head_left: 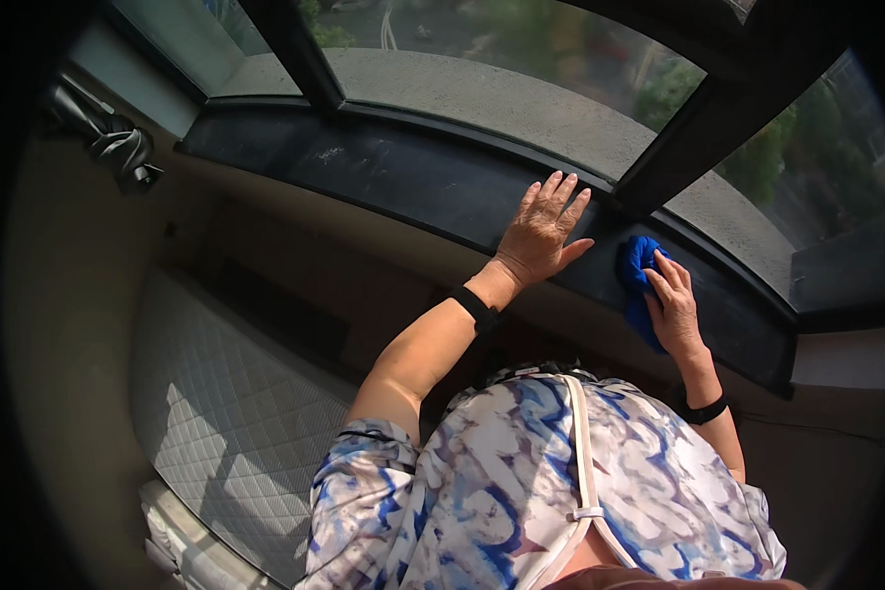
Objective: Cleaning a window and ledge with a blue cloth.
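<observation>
My left hand (544, 232) lies flat on the dark window sill (403, 187), fingers spread and pointing toward the glass, with nothing in it. To its right, my right hand (673, 305) is closed on a bunched blue cloth (641, 258). The cloth rests on the sill near the foot of a dark window post, and part of it hangs toward the sill's near edge. Some of the right fingers are hidden behind the cloth. Pale smudges mark the sill left of my left hand.
Dark window posts (674, 147) rise beyond the sill, with glass panes between them. A knotted dark curtain (118, 143) hangs at the far left. Below the sill on the left lies a quilted grey mattress (236, 433). A pale wall (841, 362) meets the sill's right end.
</observation>
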The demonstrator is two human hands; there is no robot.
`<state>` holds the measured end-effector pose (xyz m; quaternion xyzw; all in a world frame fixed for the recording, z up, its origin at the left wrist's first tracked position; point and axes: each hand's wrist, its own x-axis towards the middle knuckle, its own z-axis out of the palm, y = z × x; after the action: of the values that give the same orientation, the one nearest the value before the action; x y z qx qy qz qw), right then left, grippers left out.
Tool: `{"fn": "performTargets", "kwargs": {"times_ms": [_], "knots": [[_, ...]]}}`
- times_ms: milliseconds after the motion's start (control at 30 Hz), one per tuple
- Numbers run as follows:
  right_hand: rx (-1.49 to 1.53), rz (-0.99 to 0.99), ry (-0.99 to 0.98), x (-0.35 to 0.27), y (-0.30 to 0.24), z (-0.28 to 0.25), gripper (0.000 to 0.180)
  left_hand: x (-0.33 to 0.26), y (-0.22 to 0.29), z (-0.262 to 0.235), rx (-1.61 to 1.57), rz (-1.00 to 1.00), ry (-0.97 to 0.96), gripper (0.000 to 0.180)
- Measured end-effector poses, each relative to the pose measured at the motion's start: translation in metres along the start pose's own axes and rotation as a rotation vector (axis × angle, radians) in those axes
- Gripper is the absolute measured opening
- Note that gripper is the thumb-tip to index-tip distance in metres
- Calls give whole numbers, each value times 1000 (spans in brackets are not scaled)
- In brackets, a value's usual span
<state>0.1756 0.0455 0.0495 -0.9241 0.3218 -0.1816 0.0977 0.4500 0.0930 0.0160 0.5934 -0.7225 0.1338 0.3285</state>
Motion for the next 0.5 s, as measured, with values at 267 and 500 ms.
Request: {"fn": "performTargets", "kwargs": {"times_ms": [267, 500], "knots": [[2, -122, -41, 38, -34, 22, 49, 0, -7, -10, 8, -37, 26, 62], [27, -163, -5, 52, -40, 39, 46, 1, 0, -1, 54, -82, -23, 59]]}}
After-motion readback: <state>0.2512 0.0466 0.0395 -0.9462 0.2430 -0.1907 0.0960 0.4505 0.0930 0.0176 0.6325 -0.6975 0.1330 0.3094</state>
